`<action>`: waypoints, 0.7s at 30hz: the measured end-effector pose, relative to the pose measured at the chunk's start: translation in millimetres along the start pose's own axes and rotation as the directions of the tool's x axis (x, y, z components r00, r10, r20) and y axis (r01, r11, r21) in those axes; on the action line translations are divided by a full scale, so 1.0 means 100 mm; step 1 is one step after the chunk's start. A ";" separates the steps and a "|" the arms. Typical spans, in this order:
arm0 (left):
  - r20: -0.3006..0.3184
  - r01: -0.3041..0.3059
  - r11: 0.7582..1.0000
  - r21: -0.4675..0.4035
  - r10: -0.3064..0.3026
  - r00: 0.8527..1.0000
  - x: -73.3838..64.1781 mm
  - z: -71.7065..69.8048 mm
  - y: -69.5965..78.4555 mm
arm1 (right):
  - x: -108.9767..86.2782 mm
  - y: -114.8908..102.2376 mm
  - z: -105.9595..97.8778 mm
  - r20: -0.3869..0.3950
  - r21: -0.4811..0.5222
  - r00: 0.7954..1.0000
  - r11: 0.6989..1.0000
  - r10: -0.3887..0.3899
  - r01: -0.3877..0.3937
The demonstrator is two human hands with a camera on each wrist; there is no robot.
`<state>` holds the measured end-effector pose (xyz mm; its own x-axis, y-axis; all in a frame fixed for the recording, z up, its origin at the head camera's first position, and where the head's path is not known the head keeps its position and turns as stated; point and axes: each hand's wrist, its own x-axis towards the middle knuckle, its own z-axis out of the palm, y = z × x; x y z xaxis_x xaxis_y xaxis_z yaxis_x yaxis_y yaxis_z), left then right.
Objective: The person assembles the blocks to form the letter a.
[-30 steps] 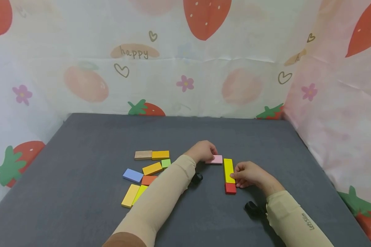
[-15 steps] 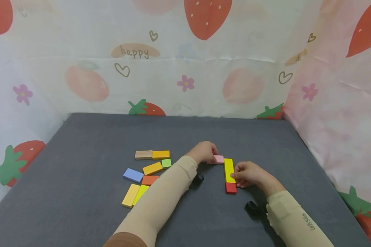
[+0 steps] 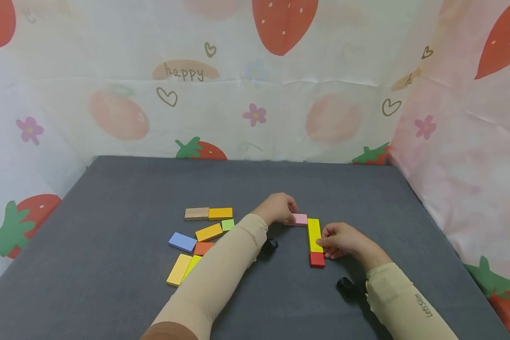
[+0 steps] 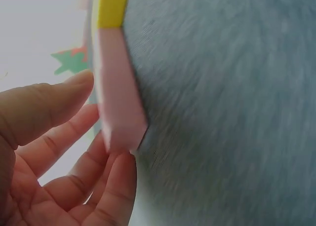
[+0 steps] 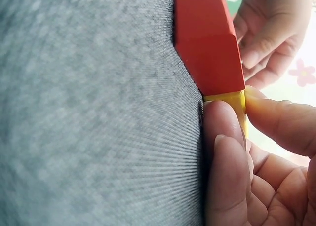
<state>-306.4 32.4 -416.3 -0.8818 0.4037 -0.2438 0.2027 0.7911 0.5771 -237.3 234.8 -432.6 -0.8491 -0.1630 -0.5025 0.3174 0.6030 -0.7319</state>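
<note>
My left hand (image 3: 276, 208) holds the near end of a pink block (image 3: 299, 219), which lies flat on the dark grey tabletop. In the left wrist view the thumb lies along one side of the pink block (image 4: 118, 93), and fingertips touch its end. Its far end meets a yellow block (image 3: 314, 233). My right hand (image 3: 346, 241) grips that yellow block, thumb on top and fingers against its right side. A red block (image 3: 317, 259) abuts the yellow one's near end; the right wrist view shows the red block (image 5: 210, 43) close up.
Left of my left forearm lie several blocks: natural wood (image 3: 197, 214), orange-yellow (image 3: 220, 214), green (image 3: 228, 225), blue (image 3: 182, 242), orange-red (image 3: 203, 248) and pale yellow (image 3: 179, 269). My left sleeve partly covers this group. Strawberry-print cloth (image 3: 255, 94) stands behind the table.
The pink block has slid slightly right with my left hand, closing the small gap to the yellow block. My right hand stays where it was.
</note>
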 end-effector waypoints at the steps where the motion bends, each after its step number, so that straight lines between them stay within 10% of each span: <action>1: -0.002 -0.002 1.000 -0.015 0.002 1.000 -0.01 -0.03 -0.02 | 0.00 0.00 0.00 -0.002 -0.001 1.000 1.000 0.002 -0.002; 21: -0.002 -0.072 0.993 -0.096 0.072 0.997 -0.51 -0.55 -0.34 | 0.00 -0.01 0.02 -0.037 -0.023 0.999 0.999 0.030 -0.031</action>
<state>-291.3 -40.6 -380.7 -0.8656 0.4589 -0.2003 0.2236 0.7122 0.6654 -236.8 232.6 -432.7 -0.8542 -0.1156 -0.5069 0.3340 0.6253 -0.7054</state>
